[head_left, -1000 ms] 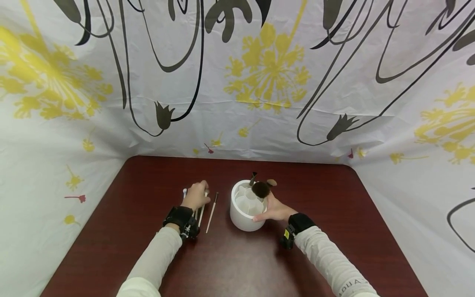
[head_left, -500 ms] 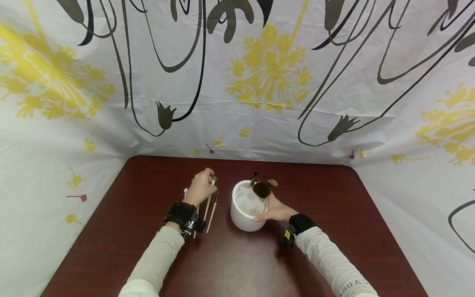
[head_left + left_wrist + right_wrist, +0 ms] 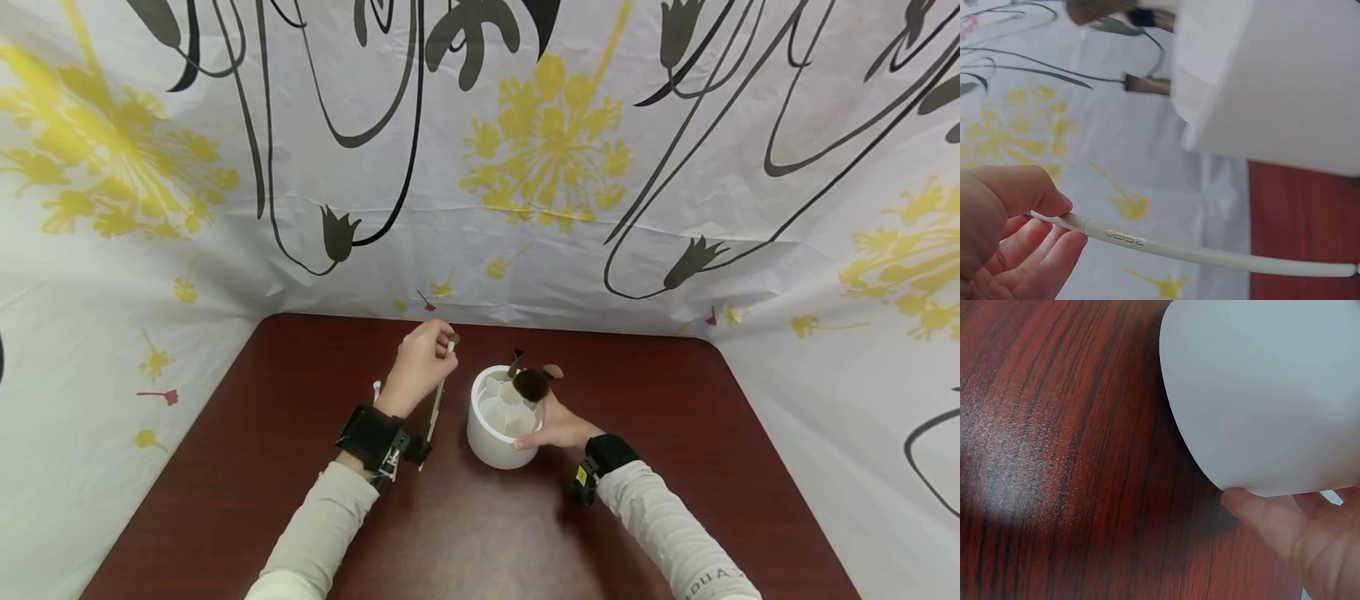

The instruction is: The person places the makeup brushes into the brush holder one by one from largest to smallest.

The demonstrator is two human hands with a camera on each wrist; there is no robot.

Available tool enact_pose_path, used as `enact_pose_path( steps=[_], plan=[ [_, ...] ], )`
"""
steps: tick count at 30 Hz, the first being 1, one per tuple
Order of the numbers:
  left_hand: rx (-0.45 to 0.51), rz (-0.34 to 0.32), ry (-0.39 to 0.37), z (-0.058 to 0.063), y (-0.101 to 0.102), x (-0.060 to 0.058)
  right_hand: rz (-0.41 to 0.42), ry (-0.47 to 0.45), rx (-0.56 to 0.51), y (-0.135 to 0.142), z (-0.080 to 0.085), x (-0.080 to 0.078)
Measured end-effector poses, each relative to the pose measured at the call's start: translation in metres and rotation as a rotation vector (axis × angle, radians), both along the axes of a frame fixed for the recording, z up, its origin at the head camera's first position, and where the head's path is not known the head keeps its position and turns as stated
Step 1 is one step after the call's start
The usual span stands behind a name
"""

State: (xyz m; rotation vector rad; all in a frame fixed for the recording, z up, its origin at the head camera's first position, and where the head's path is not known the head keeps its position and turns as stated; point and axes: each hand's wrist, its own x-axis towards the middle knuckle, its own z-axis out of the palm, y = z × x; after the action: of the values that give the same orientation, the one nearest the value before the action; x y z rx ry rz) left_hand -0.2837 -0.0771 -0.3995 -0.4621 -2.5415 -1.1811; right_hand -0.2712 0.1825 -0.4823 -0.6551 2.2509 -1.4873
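My left hand (image 3: 420, 371) pinches a makeup brush (image 3: 1210, 255) between thumb and fingers. In the left wrist view its pale handle, with small lettering, runs right from the fingertips. A round white brush holder (image 3: 489, 440) with divided compartments stands upright on the table, right of that hand. My right hand (image 3: 557, 425) grips the holder's right side, thumb at the front; in the right wrist view the thumb (image 3: 1250, 506) lies against its wall. Several brushes, including a large dark fluffy one (image 3: 531, 384), stand in the holder with their heads up.
A white-tipped stick (image 3: 377, 388) shows beside my left wrist, mostly hidden by the hand. Another brush's handle end (image 3: 421, 467) shows below the held brush. The dark red table (image 3: 600, 533) ends at a patterned cloth (image 3: 555, 275) behind and at the sides.
My left hand has lifted the brush from among those on the table and moved up and to the right, nearer the holder. The right hand stays on the holder.
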Motion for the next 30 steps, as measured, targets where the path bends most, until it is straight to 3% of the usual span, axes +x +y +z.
enact_pose_path(
  steps=[4, 11, 17, 25, 30],
  plan=[
    [0.024, -0.009, 0.059, 0.011, 0.004, 0.006, -0.006, -0.021, 0.008, -0.003, 0.008, 0.005],
    [0.090, -0.011, 0.153, 0.030, 0.015, 0.012, -0.037, -0.018, 0.022, 0.002, -0.012, -0.005],
    [0.169, -0.047, 0.191, 0.042, 0.024, 0.018, -0.017, -0.015, -0.025, 0.004, -0.014, -0.007],
    [0.205, -0.117, 0.227, 0.040, 0.037, 0.019, -0.039, -0.048, -0.008, 0.005, -0.015, -0.004],
    [0.192, -0.123, 0.215, 0.031, 0.043, 0.014, -0.048, -0.064, -0.033, 0.005, -0.013, -0.002]
  ],
)
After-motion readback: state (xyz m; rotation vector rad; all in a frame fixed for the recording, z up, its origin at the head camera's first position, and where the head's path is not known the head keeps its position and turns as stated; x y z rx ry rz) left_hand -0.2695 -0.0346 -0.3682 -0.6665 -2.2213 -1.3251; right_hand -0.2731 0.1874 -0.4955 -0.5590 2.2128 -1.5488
